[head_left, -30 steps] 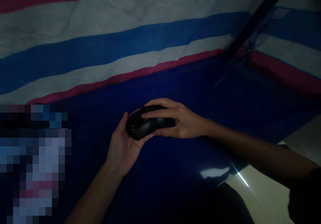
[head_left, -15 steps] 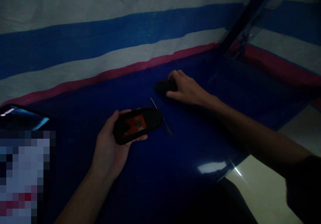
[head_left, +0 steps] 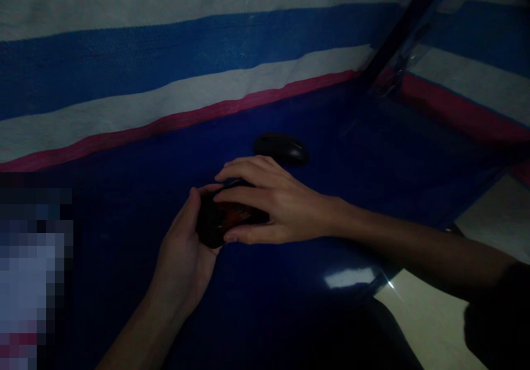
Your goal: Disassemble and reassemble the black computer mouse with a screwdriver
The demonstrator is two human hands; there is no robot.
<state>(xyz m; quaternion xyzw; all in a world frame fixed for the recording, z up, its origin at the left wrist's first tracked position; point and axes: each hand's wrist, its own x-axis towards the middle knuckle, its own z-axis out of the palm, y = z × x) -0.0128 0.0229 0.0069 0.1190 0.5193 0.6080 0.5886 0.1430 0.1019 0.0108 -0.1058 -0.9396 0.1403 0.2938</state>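
Observation:
My left hand [head_left: 184,248] cradles an opened computer mouse base [head_left: 211,223], a black shell with an orange circuit board inside. Over the same base lies my right hand [head_left: 273,204], thumb along the near edge and fingers across the top, covering much of the board. Beyond the right hand, a rounded black mouse cover [head_left: 281,148] rests on the table. No screwdriver shows now; my right hand and forearm cover the spot where one lay.
The blue table surface [head_left: 256,304] runs back to a striped tarp wall [head_left: 199,44]. A dark post [head_left: 408,27] stands at the back right corner. A pixelated patch hides the lower left.
My right hand has let go of the black cover, leaving it on the table, and has come toward me onto the mouse base. The left hand has barely moved.

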